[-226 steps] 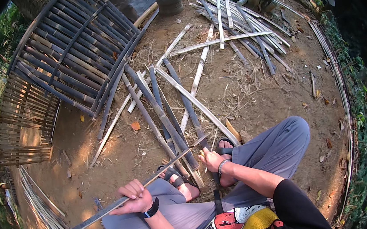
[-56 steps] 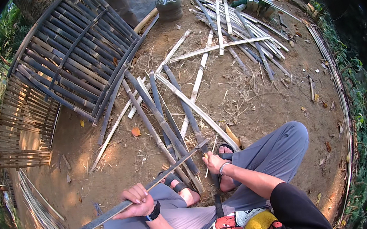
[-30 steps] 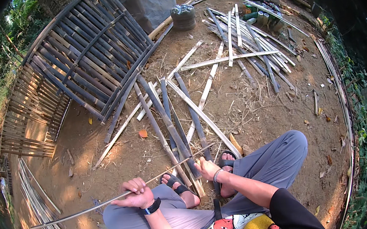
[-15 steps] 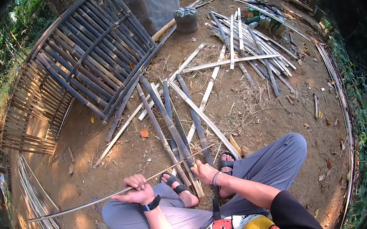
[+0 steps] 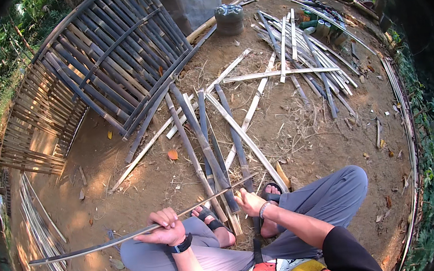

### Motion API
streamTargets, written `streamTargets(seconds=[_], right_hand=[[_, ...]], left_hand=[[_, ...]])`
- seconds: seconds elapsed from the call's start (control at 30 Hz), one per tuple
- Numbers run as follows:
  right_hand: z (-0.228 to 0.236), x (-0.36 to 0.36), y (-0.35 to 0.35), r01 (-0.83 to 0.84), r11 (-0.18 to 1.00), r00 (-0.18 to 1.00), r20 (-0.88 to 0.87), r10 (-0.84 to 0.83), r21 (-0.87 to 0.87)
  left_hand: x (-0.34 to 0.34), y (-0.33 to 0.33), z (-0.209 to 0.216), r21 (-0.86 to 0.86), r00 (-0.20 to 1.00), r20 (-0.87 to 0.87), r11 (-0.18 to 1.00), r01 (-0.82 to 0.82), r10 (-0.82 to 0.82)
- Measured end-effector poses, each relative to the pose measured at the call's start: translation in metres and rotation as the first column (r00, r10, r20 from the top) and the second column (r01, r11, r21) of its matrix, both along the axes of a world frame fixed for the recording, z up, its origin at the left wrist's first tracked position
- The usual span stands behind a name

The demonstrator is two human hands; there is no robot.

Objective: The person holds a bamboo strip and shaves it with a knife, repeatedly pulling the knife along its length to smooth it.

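From here, I see the left hand (image 5: 164, 228) with its fingers curled down over a long bamboo strip (image 5: 81, 251), which slants above the left knee (image 5: 140, 252), its far end reaching right past the right hand (image 5: 249, 203). Those right fingers are clamped on what looks like a small tool (image 5: 238, 192) against the strip; its edge is too small to make out. I'd keep the left grip firm so the thin strip doesn't roll or flex, hold those fingers well apart from the tool, and press lightly and evenly.
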State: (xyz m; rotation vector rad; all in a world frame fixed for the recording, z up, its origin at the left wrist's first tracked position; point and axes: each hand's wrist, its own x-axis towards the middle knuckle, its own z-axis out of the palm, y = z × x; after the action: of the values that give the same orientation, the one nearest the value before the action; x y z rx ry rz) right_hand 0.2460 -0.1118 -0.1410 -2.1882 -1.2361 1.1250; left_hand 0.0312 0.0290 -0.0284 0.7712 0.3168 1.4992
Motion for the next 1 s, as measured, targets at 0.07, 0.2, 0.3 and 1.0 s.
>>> streamTargets(seconds=[0.07, 0.2, 0.3, 1.0], right_hand=[[0.018, -0.007, 0.004, -0.083, 0.994, 0.996, -0.035, 0.085, 0.075], [-0.041, 0.011, -0.015, 0.131, 0.987, 0.923, 0.375, -0.085, -0.099], [-0.170, 0.074, -0.067, 0.437, 0.892, 0.830, 0.435, -0.350, -0.116], [0.115, 0.107, 0.019, 0.009, 0.982, 0.970, 0.236, -0.054, 0.189]], left_hand=[[0.005, 0.002, 0.001, -0.006, 1.000, 0.003, 1.000, 0.013, -0.013], [0.000, 0.005, -0.002, -0.101, 0.998, 0.024, 0.993, -0.061, 0.064], [0.021, 0.003, 0.000, -0.064, 0.998, 0.059, 0.997, 0.033, -0.029], [-0.011, 0.021, 0.121, 0.021, 0.993, 0.118, 1.000, 0.010, -0.012]])
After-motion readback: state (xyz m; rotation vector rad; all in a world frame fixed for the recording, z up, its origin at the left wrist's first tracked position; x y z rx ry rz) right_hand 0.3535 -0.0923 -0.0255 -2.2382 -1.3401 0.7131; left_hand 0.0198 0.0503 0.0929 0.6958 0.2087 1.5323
